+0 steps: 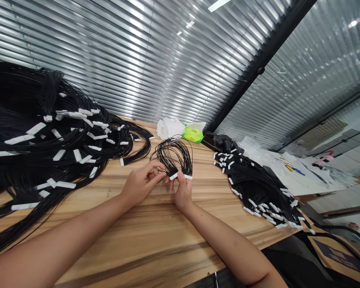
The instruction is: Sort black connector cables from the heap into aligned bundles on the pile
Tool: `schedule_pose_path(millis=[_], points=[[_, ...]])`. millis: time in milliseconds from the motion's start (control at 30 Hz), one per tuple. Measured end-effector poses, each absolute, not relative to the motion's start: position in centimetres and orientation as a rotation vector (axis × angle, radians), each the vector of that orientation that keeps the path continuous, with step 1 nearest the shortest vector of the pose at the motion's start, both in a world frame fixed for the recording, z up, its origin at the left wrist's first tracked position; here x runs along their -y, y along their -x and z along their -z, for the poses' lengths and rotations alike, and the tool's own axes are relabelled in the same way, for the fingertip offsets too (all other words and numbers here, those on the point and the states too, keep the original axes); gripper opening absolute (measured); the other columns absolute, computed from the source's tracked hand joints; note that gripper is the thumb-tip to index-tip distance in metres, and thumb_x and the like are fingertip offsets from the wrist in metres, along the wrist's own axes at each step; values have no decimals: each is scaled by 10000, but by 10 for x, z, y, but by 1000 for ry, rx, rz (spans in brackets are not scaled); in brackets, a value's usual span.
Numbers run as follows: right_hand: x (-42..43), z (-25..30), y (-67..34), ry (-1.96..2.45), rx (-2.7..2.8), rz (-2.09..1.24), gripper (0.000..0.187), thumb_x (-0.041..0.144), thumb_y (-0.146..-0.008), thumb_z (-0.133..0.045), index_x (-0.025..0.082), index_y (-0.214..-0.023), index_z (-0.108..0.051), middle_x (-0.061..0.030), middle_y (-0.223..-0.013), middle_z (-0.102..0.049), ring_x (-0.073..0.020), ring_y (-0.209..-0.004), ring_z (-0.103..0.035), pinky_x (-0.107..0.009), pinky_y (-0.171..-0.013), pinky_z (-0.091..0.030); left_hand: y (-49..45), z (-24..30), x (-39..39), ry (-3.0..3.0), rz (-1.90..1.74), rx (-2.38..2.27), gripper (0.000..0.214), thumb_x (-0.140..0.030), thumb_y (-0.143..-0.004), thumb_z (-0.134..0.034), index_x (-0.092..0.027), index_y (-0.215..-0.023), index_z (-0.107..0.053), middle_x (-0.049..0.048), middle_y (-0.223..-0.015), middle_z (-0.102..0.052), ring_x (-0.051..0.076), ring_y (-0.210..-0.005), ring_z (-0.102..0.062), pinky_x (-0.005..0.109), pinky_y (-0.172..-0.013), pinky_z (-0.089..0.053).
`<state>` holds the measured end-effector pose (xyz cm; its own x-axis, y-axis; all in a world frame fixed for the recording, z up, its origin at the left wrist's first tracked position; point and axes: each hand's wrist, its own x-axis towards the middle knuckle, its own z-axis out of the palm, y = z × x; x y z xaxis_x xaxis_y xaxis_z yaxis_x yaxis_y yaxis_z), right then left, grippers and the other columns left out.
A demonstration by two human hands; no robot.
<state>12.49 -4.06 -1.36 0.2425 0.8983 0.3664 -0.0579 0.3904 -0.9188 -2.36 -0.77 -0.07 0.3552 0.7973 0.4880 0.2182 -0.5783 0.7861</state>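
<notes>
— Slatted silver blinds (123, 60) filled the wall ahead of us, and below them ran a long wooden table (156, 236) with warm, streaky grain. What did we have on it?

— Near the table's middle, we had a small bundle of thin black cables (174, 154), arching up from our hands, with its ends set in a row of flat white tabs (188, 177).

— How did we hold it?

— Our left hand (142, 183) was curled, thumb and fingers pressed together, pinching the cables near the tabs. Our right hand (183, 191) stood just beside it, pinching the tabs between thumb and forefinger.

— What lay around them?

— Toward the table's left end lay a huge heap of black cables with white tabs (48, 132), and toward its right end lay a smaller black heap with white tabs (258, 188). On the table's far side, we saw a crumpled white plastic bag (168, 128) touching a bright green packet (193, 135).
</notes>
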Motion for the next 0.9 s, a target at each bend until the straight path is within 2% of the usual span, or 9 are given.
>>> schedule_pose_path(millis=[300, 533, 900], points=[[41, 16, -125, 995, 1133, -808, 443, 529, -875, -471, 180, -622, -574, -6, -554, -579, -105, -454, -429, -251, -464, -338, 24, -1, 11, -1971, -1244, -919, 207, -392, -899, -541, -213, -926, -641, -54, -610, -614, 93, -547, -552, 207, -556, -401], [41, 15, -125, 981, 1141, -807, 434, 524, -878, -468, 181, -635, -576, -12, -570, -595, -106, -456, -436, -246, -452, -343, 23, 1, 10, -2069, -1322, -907, 196, -367, -894, -564, -211, -929, -677, -36, -638, -657, 92, -559, -552, 208, -553, -396], [41, 11, -123, 977, 1126, -818, 422, 528, -870, -476, 180, -665, -597, -7, -579, -584, -107, -450, -431, -252, -452, -351, 24, -1, 10, -2101, -1286, -953, 215, -375, -903, -540, -234, -953, -694, -40, -624, -641, 97, -558, -547, 212, -564, -403]])
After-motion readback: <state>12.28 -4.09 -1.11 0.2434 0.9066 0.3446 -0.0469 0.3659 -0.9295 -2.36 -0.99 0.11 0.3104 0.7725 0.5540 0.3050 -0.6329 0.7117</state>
